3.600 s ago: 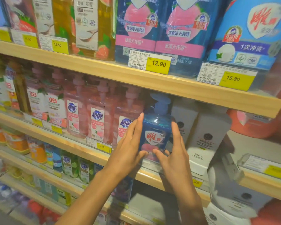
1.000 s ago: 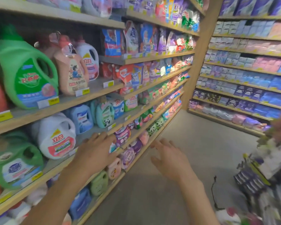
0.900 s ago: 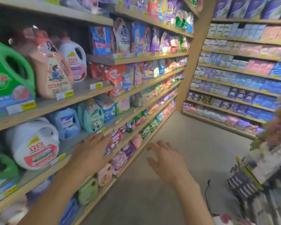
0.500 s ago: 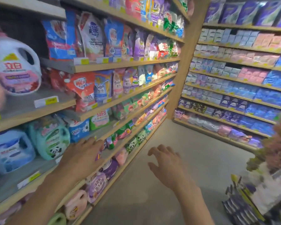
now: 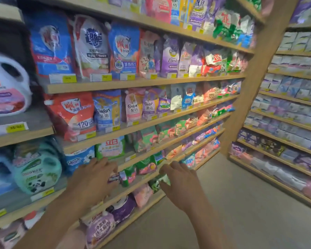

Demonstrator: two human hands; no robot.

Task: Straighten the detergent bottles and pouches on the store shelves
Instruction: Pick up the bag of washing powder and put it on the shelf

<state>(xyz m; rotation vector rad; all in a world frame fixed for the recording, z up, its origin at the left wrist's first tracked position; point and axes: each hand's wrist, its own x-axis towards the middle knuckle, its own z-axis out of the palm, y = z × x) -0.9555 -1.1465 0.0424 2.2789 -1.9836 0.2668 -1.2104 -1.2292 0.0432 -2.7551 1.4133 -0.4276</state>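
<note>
From the head camera, your two bare hands are out in front of the wooden store shelves (image 5: 133,83): your left hand (image 5: 95,175) is spread wide and empty near the green-and-white detergent pouch (image 5: 110,147), and your right hand (image 5: 180,178) is also splayed, holding nothing. At left stand two plastic jugs, one white (image 5: 7,87) and one teal (image 5: 37,168). Pouches fill at least five tan wooden tiers, too blurred to count. A grey floor (image 5: 232,203) runs to a second shelving wall.

Pouches (image 5: 97,51) fill the shelves (image 5: 133,83) ahead, jugs (image 5: 36,168) stand left, and both hands hover before them.
</note>
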